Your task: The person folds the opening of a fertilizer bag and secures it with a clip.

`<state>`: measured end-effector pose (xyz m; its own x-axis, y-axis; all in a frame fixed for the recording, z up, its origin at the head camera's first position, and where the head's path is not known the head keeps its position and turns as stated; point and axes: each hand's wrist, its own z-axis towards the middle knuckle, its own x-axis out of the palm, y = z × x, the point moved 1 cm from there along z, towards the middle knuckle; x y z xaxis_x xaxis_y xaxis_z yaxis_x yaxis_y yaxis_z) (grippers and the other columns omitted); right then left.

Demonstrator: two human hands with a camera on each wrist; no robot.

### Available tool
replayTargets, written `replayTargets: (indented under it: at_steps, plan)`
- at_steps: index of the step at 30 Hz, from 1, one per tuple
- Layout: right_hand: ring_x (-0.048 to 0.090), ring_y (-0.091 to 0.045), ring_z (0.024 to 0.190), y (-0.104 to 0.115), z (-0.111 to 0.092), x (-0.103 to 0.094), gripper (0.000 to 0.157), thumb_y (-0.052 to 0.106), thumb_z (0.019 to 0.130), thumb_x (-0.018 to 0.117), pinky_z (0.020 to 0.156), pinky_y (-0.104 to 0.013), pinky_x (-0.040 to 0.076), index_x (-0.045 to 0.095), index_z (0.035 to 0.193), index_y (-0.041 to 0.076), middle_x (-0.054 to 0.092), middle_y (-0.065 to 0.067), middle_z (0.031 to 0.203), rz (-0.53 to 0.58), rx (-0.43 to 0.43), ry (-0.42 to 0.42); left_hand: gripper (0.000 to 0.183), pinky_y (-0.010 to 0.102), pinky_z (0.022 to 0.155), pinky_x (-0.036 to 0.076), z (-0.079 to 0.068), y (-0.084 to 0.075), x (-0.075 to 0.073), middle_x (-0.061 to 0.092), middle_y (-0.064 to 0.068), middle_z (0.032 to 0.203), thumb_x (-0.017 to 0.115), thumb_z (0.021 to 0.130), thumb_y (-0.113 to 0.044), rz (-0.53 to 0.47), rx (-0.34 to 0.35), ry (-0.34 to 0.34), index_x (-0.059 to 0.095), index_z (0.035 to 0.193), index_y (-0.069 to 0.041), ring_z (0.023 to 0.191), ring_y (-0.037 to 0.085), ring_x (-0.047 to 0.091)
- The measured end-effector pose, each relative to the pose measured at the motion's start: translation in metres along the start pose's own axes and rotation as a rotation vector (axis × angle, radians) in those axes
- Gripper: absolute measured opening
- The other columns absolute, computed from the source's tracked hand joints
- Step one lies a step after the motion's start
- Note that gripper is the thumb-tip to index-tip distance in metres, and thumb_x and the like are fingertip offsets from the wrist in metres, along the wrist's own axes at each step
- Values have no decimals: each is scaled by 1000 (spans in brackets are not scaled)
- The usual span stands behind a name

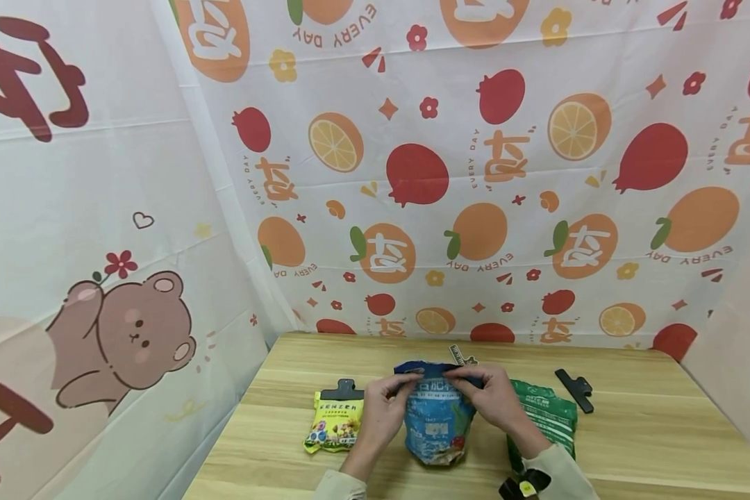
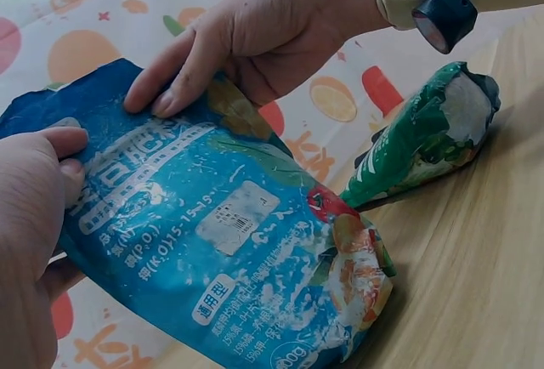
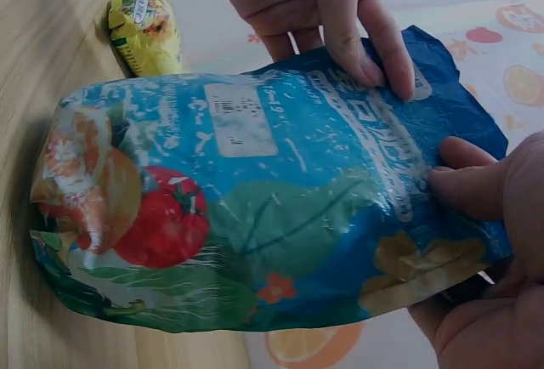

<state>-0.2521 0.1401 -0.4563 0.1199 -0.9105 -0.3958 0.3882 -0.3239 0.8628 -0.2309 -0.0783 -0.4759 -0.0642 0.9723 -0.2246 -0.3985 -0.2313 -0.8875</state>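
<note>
A blue fertilizer bag (image 1: 436, 423) stands on the table with its top edge raised between my two hands. My left hand (image 1: 384, 410) pinches the upper part at the left, digits on the printed front and part of the hand behind it. At the upper right, my right hand (image 1: 492, 399) pinches the bag likewise; the right wrist view shows its thumb (image 3: 467, 178) on the front. The bag's front (image 2: 229, 224) is creased and scuffed, with a white barcode label and a printed tomato (image 3: 166, 220). Whether the top is open cannot be told.
Left of the blue bag lies a yellow bag (image 1: 334, 425) with a black clip (image 1: 342, 390) across its top. A green bag (image 1: 546, 417) stands at the right, partly behind my right forearm. A loose black clip (image 1: 575, 390) lies beyond it. A small printed piece (image 1: 462, 356) lies behind the blue bag.
</note>
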Motion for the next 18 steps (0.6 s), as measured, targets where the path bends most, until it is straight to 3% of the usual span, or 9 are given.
replayTargets:
  at_steps: [6,10,15,18]
  plan:
    - [71,-12,111,3,-6,-6,17,22,97,69,87,-22,57,79,111,20,77,-7,117,5,-77,67,17,21,86,56,-6,-1,-2,77,-3,117,67,99,-20,1,-18,38,78,109,-25,106,13,72]
    - [70,-9,107,4,-11,-8,22,23,97,69,82,-23,57,76,117,18,74,-11,123,28,-80,119,17,23,87,55,-8,-2,-3,76,-2,122,70,96,-21,-24,-16,63,77,111,-25,110,14,71]
    - [61,-6,79,1,-17,-8,25,21,97,69,64,-25,51,74,121,15,71,-16,123,42,-77,148,18,26,95,53,-9,-2,-4,74,-2,123,72,95,-19,-22,-26,109,77,111,-25,116,17,68]
    - [57,-8,73,-3,-20,-7,23,19,98,67,62,-27,49,72,121,14,70,-17,121,50,-108,172,18,26,96,53,-11,0,-4,73,0,126,72,95,-17,-28,-53,156,77,111,-24,122,21,65]
